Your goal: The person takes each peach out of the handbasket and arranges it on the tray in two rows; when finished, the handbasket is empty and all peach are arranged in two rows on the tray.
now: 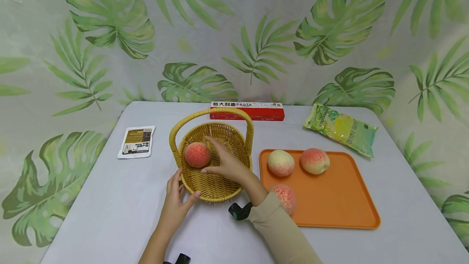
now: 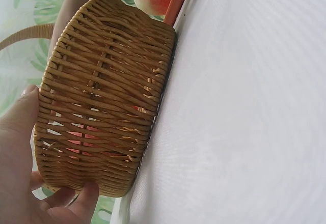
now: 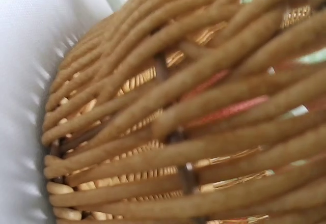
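Note:
A round wicker basket (image 1: pixel 216 192) with a tall arched handle stands at the middle of the table, a red peach (image 1: pixel 198 155) lying inside on its left. My right hand (image 1: pixel 229 164) reaches into the basket just right of this peach, thumb and fingers spread apart and holding nothing. With thumb and fingers spread around the basket's near left side, my left hand (image 1: pixel 176 205) holds it at the rim; the left wrist view shows the thumb (image 2: pixel 23 109) at the rim and bent fingertips lower down. Only woven basket wall (image 3: pixel 168 112) fills most of the right wrist view.
An orange tray (image 1: pixel 333 199) at the right bears three peaches, one partly behind my right sleeve (image 1: pixel 282 229). Behind the basket lies a red pasta box (image 1: pixel 256 113). A green-yellow packet (image 1: pixel 342 129) lies at back right, a white-edged pouch (image 1: pixel 137 141) at left.

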The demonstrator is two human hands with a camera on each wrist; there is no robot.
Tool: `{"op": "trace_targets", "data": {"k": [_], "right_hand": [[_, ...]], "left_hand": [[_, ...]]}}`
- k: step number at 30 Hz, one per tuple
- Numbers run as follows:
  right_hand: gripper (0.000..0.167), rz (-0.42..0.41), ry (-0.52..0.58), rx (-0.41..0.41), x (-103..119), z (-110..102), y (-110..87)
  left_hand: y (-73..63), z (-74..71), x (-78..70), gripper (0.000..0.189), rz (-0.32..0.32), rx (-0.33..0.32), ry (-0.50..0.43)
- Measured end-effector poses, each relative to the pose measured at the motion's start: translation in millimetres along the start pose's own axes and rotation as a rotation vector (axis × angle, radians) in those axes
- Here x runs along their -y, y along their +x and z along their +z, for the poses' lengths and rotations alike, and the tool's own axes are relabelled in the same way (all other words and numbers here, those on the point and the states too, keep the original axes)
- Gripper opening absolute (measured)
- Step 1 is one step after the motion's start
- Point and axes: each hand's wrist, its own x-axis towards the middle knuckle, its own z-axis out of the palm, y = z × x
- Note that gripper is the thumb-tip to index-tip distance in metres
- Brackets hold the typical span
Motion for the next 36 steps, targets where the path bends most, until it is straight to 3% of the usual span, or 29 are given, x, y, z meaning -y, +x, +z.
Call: {"op": "trace_targets", "data": {"k": [6, 17, 27, 31, 36], "right_hand": [[0.091, 0.006, 0.003, 0.061, -3, 0, 5.3], [0.086, 0.041, 0.032, 0.159, -4, 4, 15.6], [0.085, 0.063, 0.036, 0.187, -6, 6, 18.0], [0.081, 0.065, 0.032, 0.176, -7, 6, 18.0], [0.074, 0.104, 0.013, 0.16, -6, 8, 19.1]], "left_hand": [[2.2, 3.4, 23.0, 0.084, 0.008, -0.005, 0.006], [1.4, 3.6, 22.5, 0.085, 0.005, -0.009, 0.002], [2.3, 3.2, 25.9, 0.084, 0.018, -0.013, -0.009], [2.1, 3.0, 19.8, 0.083, 0.013, -0.013, -0.014], [-0.2, 0.9, 0.3, 0.081, 0.006, -0.01, -0.011]]}}
